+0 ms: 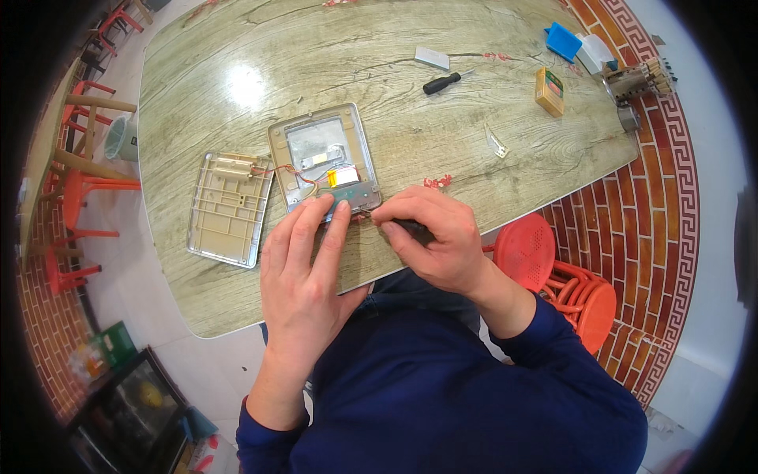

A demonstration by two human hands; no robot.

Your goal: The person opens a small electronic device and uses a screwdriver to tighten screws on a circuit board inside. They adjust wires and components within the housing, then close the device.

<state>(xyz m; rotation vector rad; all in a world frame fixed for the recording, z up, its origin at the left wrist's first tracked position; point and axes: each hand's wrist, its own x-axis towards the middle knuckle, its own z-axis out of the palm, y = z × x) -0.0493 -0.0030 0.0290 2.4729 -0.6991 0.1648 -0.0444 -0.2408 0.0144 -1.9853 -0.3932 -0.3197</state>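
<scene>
Top [442,395]: navy blue, plain, long-sleeved, softly creased | Left sleeve [268,430]: same navy, ending above the wrist | Right sleeve [572,347]: matching navy, ending likewise | Trousers [418,294]: dark grey-blue, small part visible | Left hand [304,288], right hand [442,237]: both bare | Lower forearms [282,371]: bare up to the sleeve edges

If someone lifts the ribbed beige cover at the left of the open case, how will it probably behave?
The ribbed cover is probably stiff, given its moulded grid. It looks rather light, being a shallow, plastic-like shell. Lifted far, it would likely tug the thin wires running to the open case, so those seem the fragile part.
</scene>
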